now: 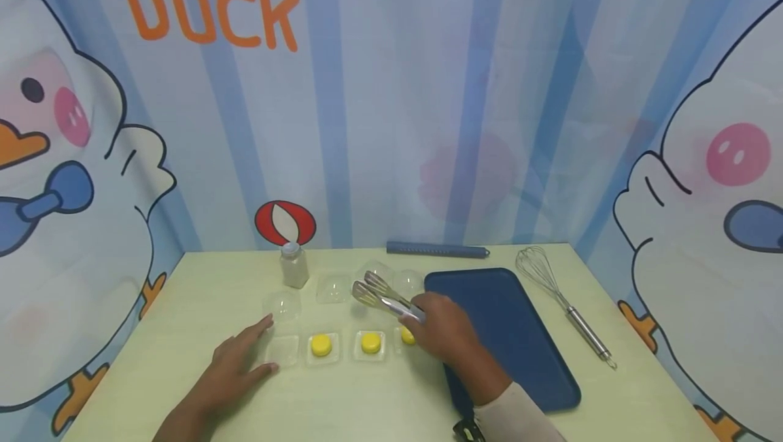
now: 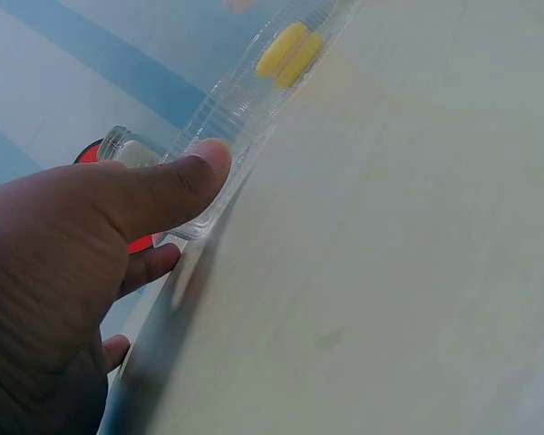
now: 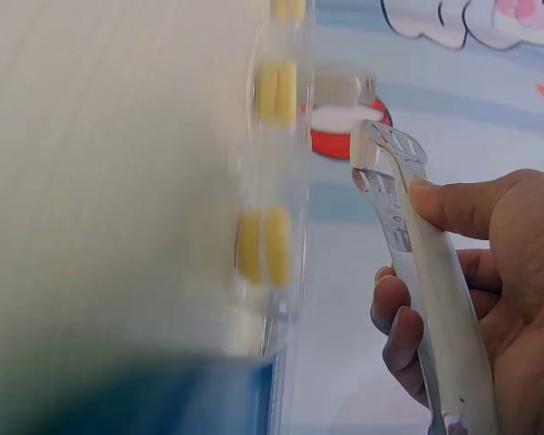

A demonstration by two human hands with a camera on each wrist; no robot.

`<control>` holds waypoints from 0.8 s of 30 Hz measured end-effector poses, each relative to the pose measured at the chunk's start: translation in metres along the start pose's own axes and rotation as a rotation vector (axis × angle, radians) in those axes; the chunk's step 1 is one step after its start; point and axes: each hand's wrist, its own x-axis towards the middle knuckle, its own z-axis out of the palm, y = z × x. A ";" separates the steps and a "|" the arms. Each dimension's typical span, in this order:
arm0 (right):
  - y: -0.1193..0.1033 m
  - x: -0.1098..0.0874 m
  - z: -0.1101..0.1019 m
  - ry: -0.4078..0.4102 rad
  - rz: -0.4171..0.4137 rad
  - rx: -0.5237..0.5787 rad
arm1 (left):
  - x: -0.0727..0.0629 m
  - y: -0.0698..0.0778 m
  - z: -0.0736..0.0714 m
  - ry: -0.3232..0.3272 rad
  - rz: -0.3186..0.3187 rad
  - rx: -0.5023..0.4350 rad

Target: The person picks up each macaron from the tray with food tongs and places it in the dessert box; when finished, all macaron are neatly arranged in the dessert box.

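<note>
My right hand (image 1: 449, 330) grips metal tongs (image 1: 391, 300) around their arms, their slotted tips held over the clear plastic lids in the head view. In the right wrist view, my thumb lies along one arm of the tongs (image 3: 431, 272), fingers around the other. Yellow macarons (image 1: 321, 345) sit in three small clear boxes in a row; the rightmost is partly hidden by my right hand. At the row's left end, my left hand (image 1: 235, 364) has thumb and fingers spread beside a clear box (image 1: 284, 351). Its thumb overlaps the clear plastic in the left wrist view.
Clear lids (image 1: 334, 288) stand behind the row, with a capped glass jar (image 1: 294, 266) at the back left. A dark blue tray (image 1: 508, 333) lies under my right forearm. Beyond it are a whisk (image 1: 569, 306) and a blue stick (image 1: 437, 249) along the back edge.
</note>
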 end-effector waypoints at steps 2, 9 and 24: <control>-0.006 0.000 0.005 -0.006 -0.033 0.002 | -0.001 0.000 0.000 0.002 0.000 -0.002; -0.031 -0.003 0.021 -0.022 -0.094 -0.005 | 0.000 0.001 0.000 -0.032 -0.038 0.000; -0.080 -0.009 0.048 -0.099 -0.201 -0.047 | -0.001 0.001 -0.001 0.005 0.011 0.006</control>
